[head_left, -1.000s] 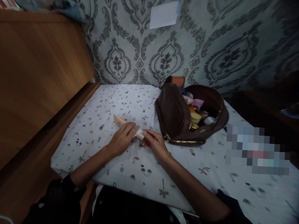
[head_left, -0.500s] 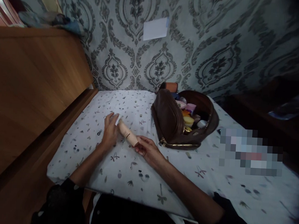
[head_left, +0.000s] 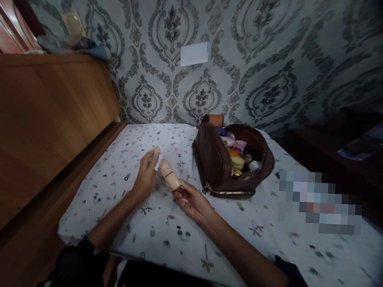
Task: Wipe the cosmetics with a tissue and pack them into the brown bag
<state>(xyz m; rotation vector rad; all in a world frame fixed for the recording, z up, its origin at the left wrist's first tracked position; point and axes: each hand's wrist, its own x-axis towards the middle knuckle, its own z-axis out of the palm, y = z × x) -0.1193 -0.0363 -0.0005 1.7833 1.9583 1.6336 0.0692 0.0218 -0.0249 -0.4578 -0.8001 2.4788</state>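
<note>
A peach-coloured cosmetic tube is held slantwise over the patterned white sheet. My right hand pinches its near, lower end. My left hand is closed round the far, upper end, with something small and white between its fingers against the tube. An open brown leather pouch lies just right of the hands, with several small jars and bottles inside.
A wooden headboard runs along the left. A wall with damask wallpaper stands behind, with a white paper slip stuck on it. An orange cylinder lies behind the pouch. A blurred patch covers something at the right.
The tube has been turned round and lifted: a second ago it lay flat under both hands. My left hand has moved to its far end, my right hand keeps the near end.
</note>
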